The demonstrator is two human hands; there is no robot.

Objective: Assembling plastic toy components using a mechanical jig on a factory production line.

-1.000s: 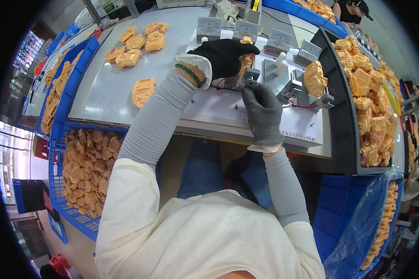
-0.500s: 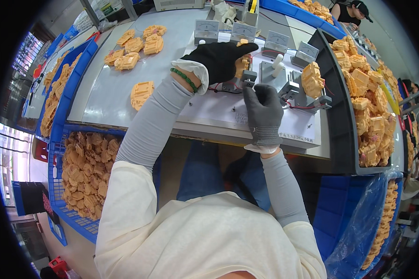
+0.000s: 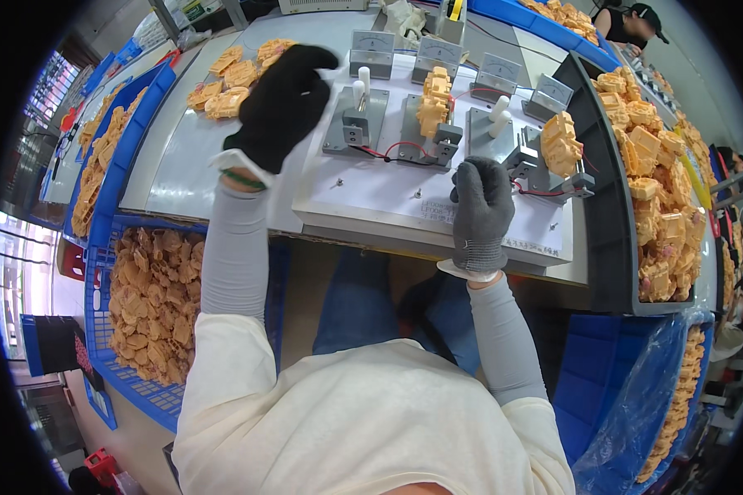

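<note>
My left hand [image 3: 285,103], in a black glove, is over the metal table left of the test board, beside a group of orange moulded plastic parts [image 3: 241,74]. Motion smears it, and its fingers and anything under them are hidden. My right hand [image 3: 480,210], in a grey glove, hovers at the board's front with fingers curled together; whatever they may hold is out of sight. Just beyond it, one orange plastic part [image 3: 434,103] sits upright in a grey fixture with a clamp block [image 3: 447,142]. Another orange part [image 3: 560,144] is in the right-hand fixture.
Several analogue meters [image 3: 371,51] line the back of the white board [image 3: 371,194]. White pegs [image 3: 500,115] stand on an unloaded fixture, and red and black wires run between. A black bin [image 3: 627,247] of orange parts borders the right; a blue basket [image 3: 99,289] stands lower left.
My left hand has moved left, away from the fixture, uncovering the orange part and the left pegs. My right hand has shifted slightly right and its fingers have drawn together.
</note>
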